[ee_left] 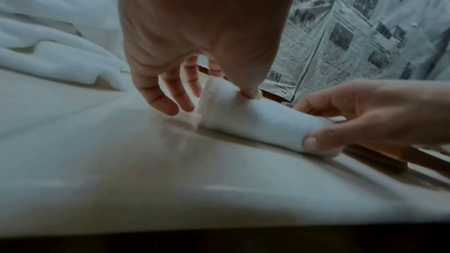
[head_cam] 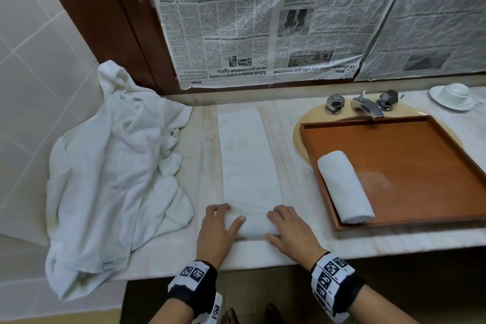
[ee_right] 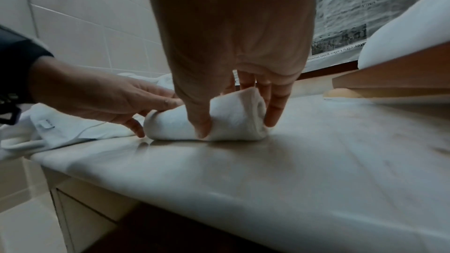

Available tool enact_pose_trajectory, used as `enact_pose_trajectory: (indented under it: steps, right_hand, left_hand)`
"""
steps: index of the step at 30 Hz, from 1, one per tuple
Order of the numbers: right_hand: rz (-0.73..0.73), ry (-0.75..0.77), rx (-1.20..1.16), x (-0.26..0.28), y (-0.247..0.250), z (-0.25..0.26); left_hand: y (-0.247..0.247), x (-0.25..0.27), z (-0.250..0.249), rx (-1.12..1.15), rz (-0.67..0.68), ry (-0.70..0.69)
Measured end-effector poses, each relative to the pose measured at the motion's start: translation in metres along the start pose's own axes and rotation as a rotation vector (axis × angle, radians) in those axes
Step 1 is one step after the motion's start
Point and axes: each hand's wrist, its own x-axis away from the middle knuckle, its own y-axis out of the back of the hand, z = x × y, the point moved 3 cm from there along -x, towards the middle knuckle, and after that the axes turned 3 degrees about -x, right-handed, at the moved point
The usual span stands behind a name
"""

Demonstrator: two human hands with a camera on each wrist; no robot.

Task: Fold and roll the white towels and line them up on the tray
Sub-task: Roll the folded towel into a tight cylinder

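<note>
A white towel lies folded into a long strip on the marble counter, its near end wound into a short roll. My left hand holds the roll's left end, thumb on top and fingers past the end. My right hand pinches the right end, thumb in front and fingers behind. A wooden tray sits over the basin at the right. One finished rolled towel lies at the tray's left side.
A heap of loose white towels covers the counter's left part and hangs over its front edge. A tap stands behind the tray, and a cup on a saucer at the far right. Newspaper covers the wall behind.
</note>
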Motion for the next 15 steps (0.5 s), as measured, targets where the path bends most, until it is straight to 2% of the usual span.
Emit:
enact_pose_trajectory:
  steps: [2,4,8,12,15]
  right_hand:
    - [-0.004,-0.019,-0.105,-0.005,0.002,-0.001]
    - [0.011,-0.046,-0.18,-0.012,0.007,-0.002]
    - [0.07,-0.063,-0.21,-0.021,0.012,-0.005]
    - [0.123,-0.079,-0.234,-0.025,0.016,-0.009]
    - [0.126,-0.098,-0.342,-0.022,0.019,-0.013]
  left_hand:
    - [-0.001,0.002,-0.001,-0.097,0.012,-0.149]
    - [-0.007,0.003,-0.001,-0.236,0.112,-0.233]
    - [-0.012,0.003,0.006,-0.339,0.157,-0.209]
    - [-0.008,0.001,0.009,-0.248,0.158,-0.151]
    - [-0.004,0.0,0.012,-0.119,0.149,-0.112]
